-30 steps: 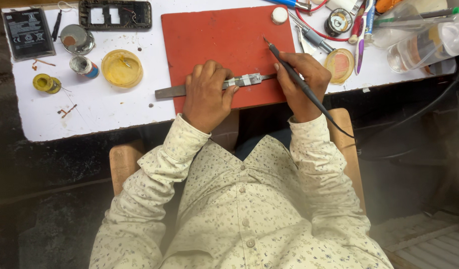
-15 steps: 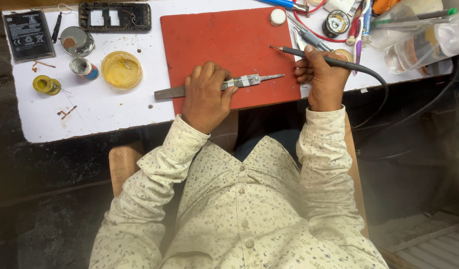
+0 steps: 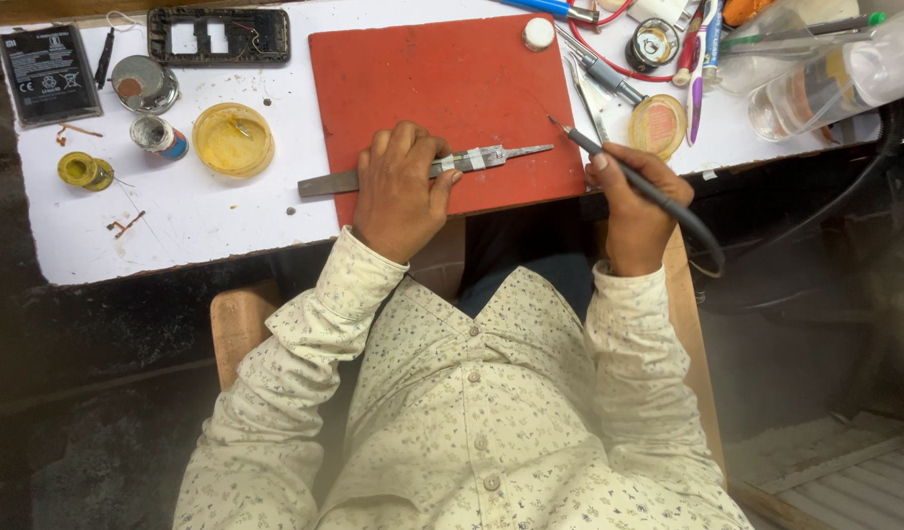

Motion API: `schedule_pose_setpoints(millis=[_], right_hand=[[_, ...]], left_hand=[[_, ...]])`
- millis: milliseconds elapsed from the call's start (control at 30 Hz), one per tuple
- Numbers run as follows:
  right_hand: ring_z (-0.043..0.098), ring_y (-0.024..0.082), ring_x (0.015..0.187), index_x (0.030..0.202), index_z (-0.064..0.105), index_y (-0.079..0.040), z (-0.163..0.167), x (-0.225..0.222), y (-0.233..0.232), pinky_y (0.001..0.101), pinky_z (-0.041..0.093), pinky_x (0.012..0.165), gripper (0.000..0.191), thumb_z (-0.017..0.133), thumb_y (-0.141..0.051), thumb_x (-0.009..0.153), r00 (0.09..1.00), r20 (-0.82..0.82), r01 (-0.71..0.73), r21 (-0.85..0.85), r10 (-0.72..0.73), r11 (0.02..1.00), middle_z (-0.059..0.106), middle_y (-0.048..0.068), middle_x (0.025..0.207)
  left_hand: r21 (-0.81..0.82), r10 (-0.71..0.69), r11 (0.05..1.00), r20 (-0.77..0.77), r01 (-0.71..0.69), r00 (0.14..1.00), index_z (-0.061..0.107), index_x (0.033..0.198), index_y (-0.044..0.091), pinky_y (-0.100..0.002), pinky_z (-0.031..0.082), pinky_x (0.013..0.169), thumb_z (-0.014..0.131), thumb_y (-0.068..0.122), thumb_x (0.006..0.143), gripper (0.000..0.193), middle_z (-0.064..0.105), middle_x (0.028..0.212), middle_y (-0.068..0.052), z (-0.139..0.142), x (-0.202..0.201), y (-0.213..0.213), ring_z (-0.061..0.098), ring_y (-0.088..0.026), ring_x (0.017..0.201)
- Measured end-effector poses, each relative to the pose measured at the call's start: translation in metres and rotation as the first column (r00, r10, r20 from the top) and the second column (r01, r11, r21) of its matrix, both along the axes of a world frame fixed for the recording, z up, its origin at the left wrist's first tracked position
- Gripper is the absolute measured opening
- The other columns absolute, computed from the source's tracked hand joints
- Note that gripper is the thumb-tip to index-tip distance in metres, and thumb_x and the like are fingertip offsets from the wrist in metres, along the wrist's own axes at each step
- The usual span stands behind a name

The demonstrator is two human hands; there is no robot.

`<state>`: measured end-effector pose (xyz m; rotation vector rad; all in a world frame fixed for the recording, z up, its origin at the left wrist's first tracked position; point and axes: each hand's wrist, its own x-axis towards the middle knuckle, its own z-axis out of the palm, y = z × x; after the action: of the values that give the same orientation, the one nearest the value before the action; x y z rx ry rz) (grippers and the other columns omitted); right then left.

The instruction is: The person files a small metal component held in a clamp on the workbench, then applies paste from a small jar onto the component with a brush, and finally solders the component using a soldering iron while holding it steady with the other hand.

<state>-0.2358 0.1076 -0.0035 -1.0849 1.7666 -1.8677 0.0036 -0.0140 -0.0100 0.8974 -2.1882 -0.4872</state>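
Observation:
My left hand presses on long metal tweezers that lie flat across the near edge of a red mat. Their tips point right. My right hand holds a black soldering iron like a pen. Its tip hovers at the mat's right edge, just right of the tweezer tips and apart from them. A black cord runs from the iron down past my wrist.
On the white table lie a yellow flux tin, a solder spool, a small can, a phone battery and a phone frame. Tools, a round orange tin and clear plastic containers crowd the right.
My right hand swung the soldering iron out to the right half a second ago and has now brought it back, tip pointing left toward the tweezer tips. The left hand stayed put.

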Motion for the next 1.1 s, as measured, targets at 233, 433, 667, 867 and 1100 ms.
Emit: schedule_pose_setpoints(millis=[233, 433, 667, 867, 1100], right_hand=[[0.071, 0.015, 0.088, 0.113, 0.075, 0.003, 0.005, 0.019, 0.032, 0.0242, 0.057, 0.077, 0.022, 0.075, 0.006, 0.092, 0.922, -0.388, 0.004, 0.037, 0.011, 0.999, 0.075, 0.014, 0.108], [0.073, 0.028, 0.101, 0.108, 0.076, 0.002, 0.012, 0.041, 0.04, 0.0333, 0.061, 0.086, 0.027, 0.074, 0.014, 0.084, 0.666, -0.745, -0.059, -0.025, 0.02, 0.998, 0.072, 0.019, 0.113], [0.071, 0.035, 0.108, 0.103, 0.076, 0.002, 0.022, 0.053, 0.06, 0.0376, 0.061, 0.089, 0.027, 0.076, 0.014, 0.078, 0.511, -0.85, -0.155, 0.058, 0.13, 0.986, 0.071, 0.02, 0.115], [0.074, 0.026, 0.099, 0.108, 0.073, 0.002, -0.005, 0.068, 0.068, 0.0306, 0.062, 0.084, 0.018, 0.074, 0.007, 0.09, 0.882, -0.468, -0.067, -0.018, 0.051, 0.998, 0.073, 0.019, 0.114], [0.076, 0.025, 0.088, 0.107, 0.064, 0.006, -0.042, 0.051, 0.058, 0.033, 0.065, 0.081, 0.02, 0.069, -0.013, 0.101, 0.899, 0.436, 0.04, -0.162, 0.036, 0.986, 0.074, 0.019, 0.1]], left_hand=[[0.001, -0.001, 1.0, -0.006, 0.001, 1.0, 0.069, 0.1, 0.009, -0.044, 0.038, 0.085, 0.078, 0.019, 0.089, 0.018, 0.058, 0.104, -0.005, 0.002, 0.001, 0.0, 0.053, -0.026, 0.098], [0.005, -0.002, 1.0, 0.003, 0.002, 1.0, 0.068, 0.1, 0.009, -0.044, 0.038, 0.085, 0.078, 0.019, 0.089, 0.018, 0.058, 0.104, -0.006, 0.003, 0.002, 0.0, 0.053, -0.026, 0.099], [-0.003, -0.005, 1.0, 0.004, 0.005, 1.0, 0.069, 0.1, 0.009, -0.043, 0.038, 0.085, 0.079, 0.018, 0.088, 0.018, 0.058, 0.104, -0.006, 0.002, 0.002, -0.001, 0.053, -0.026, 0.098], [-0.003, -0.007, 1.0, 0.01, 0.007, 1.0, 0.069, 0.1, 0.009, -0.043, 0.038, 0.085, 0.079, 0.018, 0.088, 0.018, 0.058, 0.103, -0.005, 0.002, 0.002, -0.001, 0.052, -0.026, 0.097], [-0.004, -0.006, 1.0, -0.001, 0.006, 1.0, 0.069, 0.1, 0.009, -0.043, 0.038, 0.084, 0.079, 0.018, 0.088, 0.018, 0.058, 0.104, -0.006, 0.004, 0.002, 0.0, 0.053, -0.026, 0.097]])
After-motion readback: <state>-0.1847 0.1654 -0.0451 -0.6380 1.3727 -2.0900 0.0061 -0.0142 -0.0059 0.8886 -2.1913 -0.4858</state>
